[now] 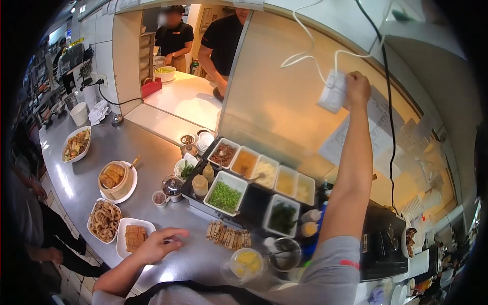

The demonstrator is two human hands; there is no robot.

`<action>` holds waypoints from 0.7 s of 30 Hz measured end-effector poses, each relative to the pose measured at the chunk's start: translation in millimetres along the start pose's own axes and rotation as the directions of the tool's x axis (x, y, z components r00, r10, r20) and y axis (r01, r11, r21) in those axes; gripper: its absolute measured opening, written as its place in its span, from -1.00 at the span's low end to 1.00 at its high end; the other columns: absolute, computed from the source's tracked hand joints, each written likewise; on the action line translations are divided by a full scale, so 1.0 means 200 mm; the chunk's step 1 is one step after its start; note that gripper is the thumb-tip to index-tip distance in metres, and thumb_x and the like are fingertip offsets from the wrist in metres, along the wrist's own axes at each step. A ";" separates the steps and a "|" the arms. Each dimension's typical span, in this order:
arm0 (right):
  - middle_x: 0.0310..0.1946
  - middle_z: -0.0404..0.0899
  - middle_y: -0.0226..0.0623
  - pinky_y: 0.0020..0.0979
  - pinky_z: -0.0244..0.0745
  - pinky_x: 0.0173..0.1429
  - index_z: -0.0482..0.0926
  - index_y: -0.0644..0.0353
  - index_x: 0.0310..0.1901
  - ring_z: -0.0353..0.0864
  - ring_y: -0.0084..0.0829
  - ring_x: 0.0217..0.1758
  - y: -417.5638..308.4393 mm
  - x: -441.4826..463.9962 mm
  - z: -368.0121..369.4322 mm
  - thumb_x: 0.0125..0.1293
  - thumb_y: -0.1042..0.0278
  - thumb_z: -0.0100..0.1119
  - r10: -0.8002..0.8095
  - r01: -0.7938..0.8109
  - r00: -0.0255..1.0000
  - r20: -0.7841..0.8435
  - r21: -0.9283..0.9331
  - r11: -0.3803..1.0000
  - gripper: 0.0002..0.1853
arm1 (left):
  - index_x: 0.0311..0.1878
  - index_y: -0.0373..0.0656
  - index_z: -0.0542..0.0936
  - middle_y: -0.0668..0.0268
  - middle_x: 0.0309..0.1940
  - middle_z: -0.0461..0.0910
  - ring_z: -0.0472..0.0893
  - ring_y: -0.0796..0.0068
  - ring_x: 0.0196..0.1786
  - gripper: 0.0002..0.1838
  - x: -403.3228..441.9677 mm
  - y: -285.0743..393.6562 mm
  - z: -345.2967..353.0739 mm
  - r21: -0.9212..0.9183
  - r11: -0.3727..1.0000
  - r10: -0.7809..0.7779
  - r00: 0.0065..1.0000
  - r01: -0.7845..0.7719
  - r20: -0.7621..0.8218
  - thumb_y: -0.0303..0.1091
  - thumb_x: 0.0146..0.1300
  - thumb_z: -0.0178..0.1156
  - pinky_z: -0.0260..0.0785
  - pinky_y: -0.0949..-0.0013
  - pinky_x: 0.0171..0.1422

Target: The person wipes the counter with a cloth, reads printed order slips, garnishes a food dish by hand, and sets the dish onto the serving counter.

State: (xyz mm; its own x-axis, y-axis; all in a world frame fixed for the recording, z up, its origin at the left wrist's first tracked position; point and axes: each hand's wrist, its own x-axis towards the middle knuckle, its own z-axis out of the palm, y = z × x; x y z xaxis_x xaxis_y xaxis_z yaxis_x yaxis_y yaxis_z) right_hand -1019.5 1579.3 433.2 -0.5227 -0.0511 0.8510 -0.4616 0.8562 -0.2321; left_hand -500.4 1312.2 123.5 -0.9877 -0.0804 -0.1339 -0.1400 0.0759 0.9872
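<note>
My right hand is raised at the upper right, its fingers closed on the edge of a white corded device in front of the tan panel. White cords run up from the device. Low in the view, my left hand hovers over the steel counter with its fingers apart and nothing in them. Beside it is a white dish with a browned, sliced block of food. A bowl of brown strips stands just left of that dish. Wooden clips or sticks lie to the right of my left hand.
Ingredient tubs, one with chopped green onion, line the counter's middle. A steamer basket and a noodle bowl stand left. A black cable hangs right. Two people stand beyond the pass-through; another person is at the left edge.
</note>
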 end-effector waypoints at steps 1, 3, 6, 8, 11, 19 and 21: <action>-0.29 0.64 -0.12 -0.24 0.50 -0.03 0.67 0.10 -0.26 0.62 -0.15 -0.16 0.01 0.02 0.02 0.13 0.19 0.20 -0.016 0.016 0.999 -0.041 -0.024 1.000 -0.78 | 0.14 -0.24 0.48 0.25 -0.01 0.52 0.57 0.50 -0.11 -0.63 -0.05 -0.03 -0.02 -0.057 0.997 -0.059 0.997 0.056 -0.050 -0.56 0.25 0.12 0.45 0.43 -0.02; -0.25 0.61 -0.11 -0.22 0.50 0.00 0.64 0.10 -0.24 0.60 -0.14 -0.12 0.01 0.02 0.05 0.12 0.17 0.23 0.003 -0.008 0.994 -0.108 -0.048 0.999 -0.76 | 0.12 -0.25 0.49 0.27 -0.05 0.54 0.57 0.53 -0.14 -0.64 -0.13 -0.09 -0.05 -0.142 0.984 -0.127 0.983 0.109 -0.131 -0.59 0.24 0.10 0.46 0.46 -0.06; -0.20 0.57 -0.10 -0.16 0.48 0.02 0.59 0.12 -0.21 0.58 -0.11 -0.09 -0.04 -0.05 0.02 0.13 0.16 0.26 0.058 -0.081 0.967 -0.248 -0.084 0.993 -0.73 | 0.10 -0.26 0.50 0.30 -0.09 0.55 0.57 0.57 -0.17 -0.65 -0.19 -0.18 -0.05 -0.201 0.973 -0.155 0.966 0.114 -0.205 -0.62 0.23 0.10 0.45 0.50 -0.11; -0.19 0.56 -0.10 -0.13 0.48 0.01 0.55 0.13 -0.20 0.58 -0.09 -0.09 -0.07 -0.08 0.01 0.14 0.18 0.25 0.017 -0.084 0.915 -0.404 -0.148 0.985 -0.74 | 0.08 -0.26 0.51 0.32 -0.11 0.55 0.56 0.60 -0.19 -0.66 -0.21 -0.20 -0.05 -0.218 0.966 -0.188 0.955 0.137 -0.229 -0.62 0.22 0.11 0.44 0.53 -0.13; -0.18 0.55 -0.08 -0.13 0.49 -0.02 0.51 0.17 -0.17 0.58 -0.07 -0.10 -0.05 -0.04 0.06 0.20 0.23 0.20 -0.046 0.021 0.969 -0.243 -0.103 0.995 -0.75 | 0.05 -0.26 0.53 0.35 -0.12 0.56 0.55 0.63 -0.20 -0.70 -0.20 -0.17 -0.02 -0.222 0.963 -0.198 0.961 0.154 -0.194 -0.59 0.23 0.12 0.42 0.55 -0.13; -0.04 0.47 -0.01 -0.14 0.49 0.02 0.45 0.17 0.05 0.56 -0.01 -0.06 -0.11 -0.09 0.10 0.25 0.43 0.06 -0.028 0.042 0.967 -0.252 0.050 0.998 -0.68 | -0.05 -0.20 0.58 0.24 -0.18 0.58 0.59 0.47 -0.20 -0.76 0.12 0.35 -0.08 0.456 0.847 0.321 0.947 -0.274 -0.029 -0.53 0.19 0.16 0.45 0.43 -0.11; 0.01 0.43 0.00 -0.13 0.48 0.03 0.43 0.15 0.09 0.55 0.00 -0.05 -0.13 -0.13 0.07 0.25 0.46 0.04 -0.026 0.049 0.964 -0.265 0.080 0.996 -0.65 | -0.08 -0.22 0.59 0.19 -0.19 0.58 0.59 0.30 -0.22 -0.76 0.28 0.59 -0.08 0.647 0.552 0.617 0.780 -0.526 0.107 -0.54 0.14 0.18 0.45 0.35 -0.10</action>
State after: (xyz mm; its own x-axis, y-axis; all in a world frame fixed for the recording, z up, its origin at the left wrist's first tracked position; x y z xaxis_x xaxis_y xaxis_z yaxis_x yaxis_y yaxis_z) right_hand -1003.4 1550.6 410.9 -0.3022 0.0645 0.9511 -0.5422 0.8090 -0.2271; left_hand -571.5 1300.5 234.4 -0.8638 0.0910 0.4956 0.3977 0.7269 0.5598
